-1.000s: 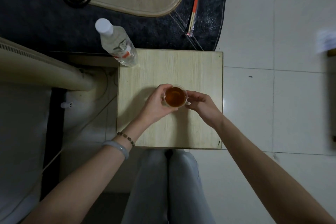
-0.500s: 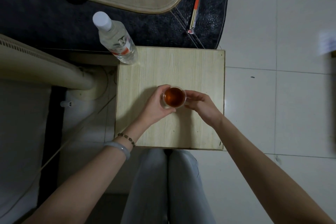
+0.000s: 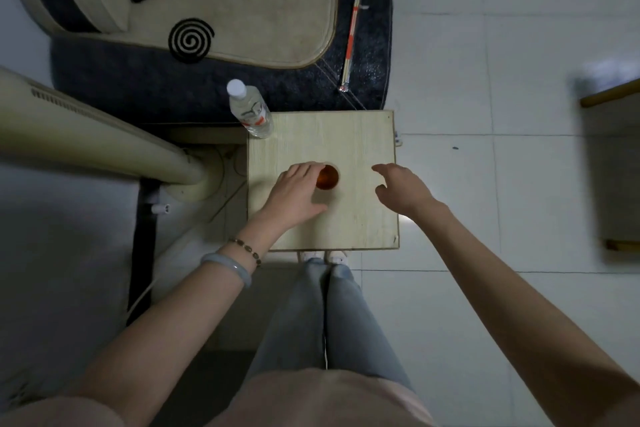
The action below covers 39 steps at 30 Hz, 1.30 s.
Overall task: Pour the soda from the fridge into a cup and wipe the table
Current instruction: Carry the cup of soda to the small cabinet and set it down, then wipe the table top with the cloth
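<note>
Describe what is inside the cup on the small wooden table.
A dark amber liquid shows inside the cup. The fingers of the left hand cover its left rim, so that part of the inside is hidden.
</note>
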Each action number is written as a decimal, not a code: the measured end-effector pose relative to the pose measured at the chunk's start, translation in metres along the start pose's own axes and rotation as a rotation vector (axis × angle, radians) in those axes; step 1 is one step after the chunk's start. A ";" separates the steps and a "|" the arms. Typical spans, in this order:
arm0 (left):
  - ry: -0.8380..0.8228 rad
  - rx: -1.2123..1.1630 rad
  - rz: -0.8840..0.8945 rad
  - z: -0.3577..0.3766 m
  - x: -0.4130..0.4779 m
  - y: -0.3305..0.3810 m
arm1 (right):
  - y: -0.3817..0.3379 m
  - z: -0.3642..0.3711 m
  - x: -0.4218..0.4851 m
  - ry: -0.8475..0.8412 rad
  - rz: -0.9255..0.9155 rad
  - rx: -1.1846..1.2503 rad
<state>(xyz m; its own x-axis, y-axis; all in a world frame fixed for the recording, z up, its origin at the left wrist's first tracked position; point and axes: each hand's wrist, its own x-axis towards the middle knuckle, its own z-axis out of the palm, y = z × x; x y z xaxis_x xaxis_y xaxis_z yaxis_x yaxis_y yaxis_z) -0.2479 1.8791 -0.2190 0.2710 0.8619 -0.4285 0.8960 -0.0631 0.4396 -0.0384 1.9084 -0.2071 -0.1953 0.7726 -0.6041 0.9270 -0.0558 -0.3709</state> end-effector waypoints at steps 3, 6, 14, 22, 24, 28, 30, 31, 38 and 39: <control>0.027 0.109 0.096 -0.040 -0.011 0.040 | -0.012 -0.038 -0.040 0.066 -0.003 -0.115; 0.048 0.214 0.180 -0.079 -0.019 0.080 | -0.018 -0.073 -0.080 0.196 0.003 -0.194; 0.229 0.388 0.440 -0.127 -0.025 0.202 | 0.005 -0.136 -0.180 0.545 0.118 -0.290; 0.285 0.517 0.689 -0.085 -0.041 0.349 | 0.100 -0.145 -0.286 0.705 0.361 -0.234; 0.310 0.533 0.734 -0.064 -0.051 0.389 | 0.132 -0.144 -0.315 0.732 0.408 -0.217; 0.333 0.538 0.820 -0.012 -0.079 0.468 | 0.203 -0.137 -0.380 0.762 0.474 -0.197; 0.338 0.542 0.860 0.015 -0.091 0.507 | 0.238 -0.132 -0.411 0.781 0.506 -0.201; 0.344 0.544 0.881 0.029 -0.096 0.526 | 0.255 -0.130 -0.426 0.790 0.517 -0.194; 0.324 0.505 0.990 0.108 -0.136 0.640 | 0.351 -0.107 -0.520 0.851 0.574 -0.160; 0.323 0.510 1.014 0.118 -0.140 0.654 | 0.364 -0.104 -0.532 0.867 0.576 -0.146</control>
<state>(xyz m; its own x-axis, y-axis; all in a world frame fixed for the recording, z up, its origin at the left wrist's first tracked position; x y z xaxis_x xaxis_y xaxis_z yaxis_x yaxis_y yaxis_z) 0.3417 1.6578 0.0357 0.9039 0.3847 0.1870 0.3791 -0.9230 0.0664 0.4356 1.5429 0.0522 0.5305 0.8447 0.0705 0.8475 -0.5268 -0.0647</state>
